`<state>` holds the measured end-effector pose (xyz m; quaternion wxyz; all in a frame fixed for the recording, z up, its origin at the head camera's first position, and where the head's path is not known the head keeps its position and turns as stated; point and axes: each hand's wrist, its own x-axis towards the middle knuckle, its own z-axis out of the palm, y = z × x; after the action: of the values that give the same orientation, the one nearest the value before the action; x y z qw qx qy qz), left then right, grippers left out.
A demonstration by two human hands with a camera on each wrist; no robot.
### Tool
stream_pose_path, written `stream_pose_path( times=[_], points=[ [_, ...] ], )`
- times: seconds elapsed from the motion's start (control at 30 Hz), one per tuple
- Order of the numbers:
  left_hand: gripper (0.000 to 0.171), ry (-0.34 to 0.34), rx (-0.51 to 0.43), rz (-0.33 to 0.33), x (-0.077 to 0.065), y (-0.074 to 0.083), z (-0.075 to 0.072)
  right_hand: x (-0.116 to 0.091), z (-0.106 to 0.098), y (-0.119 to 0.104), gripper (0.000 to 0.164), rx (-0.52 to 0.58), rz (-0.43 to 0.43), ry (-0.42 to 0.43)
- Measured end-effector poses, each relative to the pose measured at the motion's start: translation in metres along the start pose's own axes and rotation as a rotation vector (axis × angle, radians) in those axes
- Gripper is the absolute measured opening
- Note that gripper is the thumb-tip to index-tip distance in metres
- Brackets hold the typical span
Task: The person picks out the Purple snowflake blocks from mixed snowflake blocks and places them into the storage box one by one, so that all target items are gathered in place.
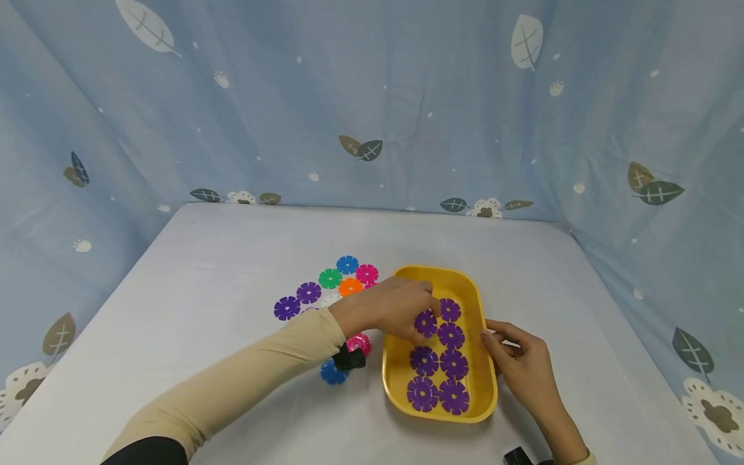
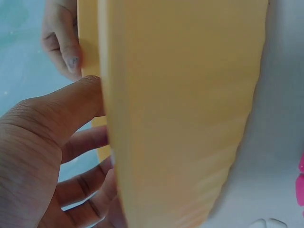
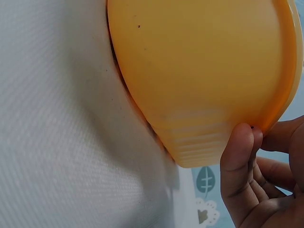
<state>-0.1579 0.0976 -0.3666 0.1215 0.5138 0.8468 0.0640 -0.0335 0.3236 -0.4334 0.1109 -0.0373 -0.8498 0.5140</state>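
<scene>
A yellow tray (image 1: 488, 387) holds purple snowflake discs (image 1: 454, 363) laid flat in two columns. My left hand (image 1: 395, 307) reaches over the tray's left rim, its thumb and index finger around a purple snowflake disc (image 1: 426, 323) near the tray's left side. In the left wrist view the tray wall (image 2: 180, 95) hides the fingertips of that hand (image 2: 42, 142). My right hand (image 1: 523, 361) pinches the tray's right rim between thumb and fingers. The right wrist view shows these fingertips (image 3: 240, 142) against the tray's outer wall (image 3: 199, 85).
Loose snowflake discs lie left of the tray: blue (image 1: 347, 265), green (image 1: 330, 278), orange (image 1: 351, 287), pink (image 1: 367, 274) and purple (image 1: 287, 308). My left forearm (image 1: 250, 381) crosses over some of them. A blue leaf-print curtain (image 1: 372, 97) hangs behind the white table (image 1: 232, 258).
</scene>
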Motion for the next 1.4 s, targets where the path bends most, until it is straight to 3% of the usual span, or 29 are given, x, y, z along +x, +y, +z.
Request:
stream_pose_path(
  times=[0.47, 0.77, 1.4],
  points=[
    [0.043, -0.05, 0.039, 0.011, 0.012, -0.005, 0.007, 0.0, -0.001, -0.002, 0.028, -0.002, -0.025, 0.008],
    [0.042, -0.094, 0.052, -0.017, 0.02, -0.005, 0.014, -0.001, 0.0, -0.001, 0.029, 0.006, -0.012, 0.011],
    [0.046, -0.094, 0.049, -0.026, 0.023, -0.006, 0.022, 0.001, 0.0, -0.003, 0.028, -0.021, -0.01, 0.017]
  ],
)
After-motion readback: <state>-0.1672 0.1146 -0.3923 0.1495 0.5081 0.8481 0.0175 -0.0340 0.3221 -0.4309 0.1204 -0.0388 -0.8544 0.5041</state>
